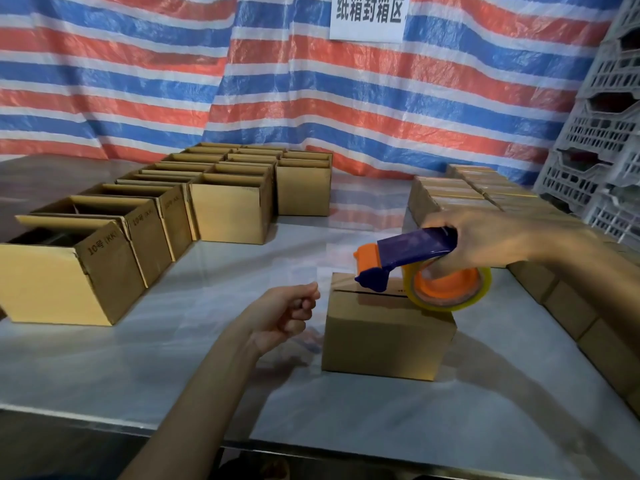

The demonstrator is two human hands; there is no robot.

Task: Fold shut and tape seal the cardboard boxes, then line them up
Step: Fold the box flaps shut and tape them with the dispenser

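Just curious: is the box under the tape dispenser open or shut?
Shut: the box has flat flaps meeting at a dark seam under the tape dispenser.

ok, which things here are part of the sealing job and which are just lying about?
Job: closed box, tape dispenser in right hand, left hand, open boxes, sealed boxes.
Lying about: striped tarp, paper sign, plastic crates.
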